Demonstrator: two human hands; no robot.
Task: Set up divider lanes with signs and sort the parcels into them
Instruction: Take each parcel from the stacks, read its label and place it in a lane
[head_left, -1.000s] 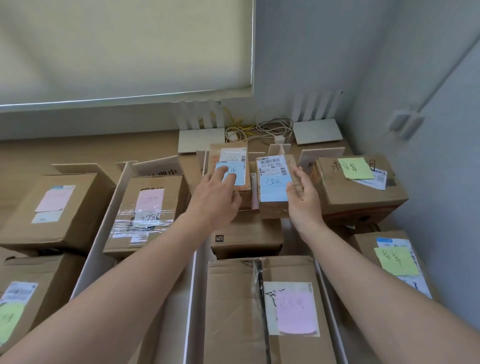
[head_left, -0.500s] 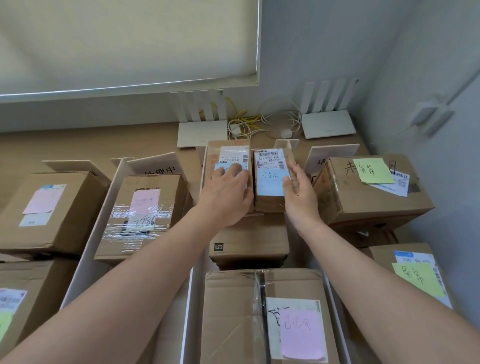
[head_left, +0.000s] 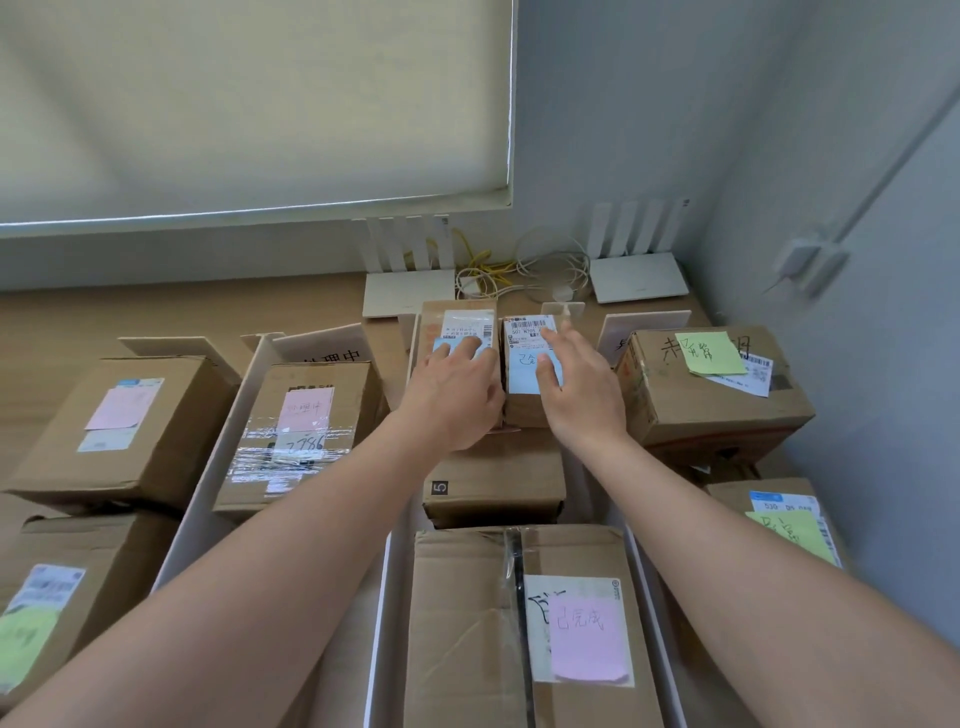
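Hands: our left hand (head_left: 457, 395) lies flat on the left small parcel (head_left: 460, 358), fingers straight and slightly spread over its blue note. Our right hand (head_left: 582, 387) rests on the right small parcel (head_left: 527, 374), fingers straight and loosely apart, not curled round it.

Where they sit: both small parcels stand side by side, touching, at the far end of the middle lane, on top of a lower box marked 5 (head_left: 493, 488), near the far edge of the desk (head_left: 182, 312).

Lanes: white dividers (head_left: 218, 431) are already up, and a sign card (head_left: 322, 348) stands at the far end of the lane on the left.

Sorted so far: looks mostly done to us. The taped box (head_left: 306, 426) and the big near box (head_left: 524, 629) with pink notes, plus the green-note box (head_left: 711, 384) on the right, all sit in lanes.

Left to do: probably just squaring up these two. We can't tell whether any parcels outside the view are unsorted.
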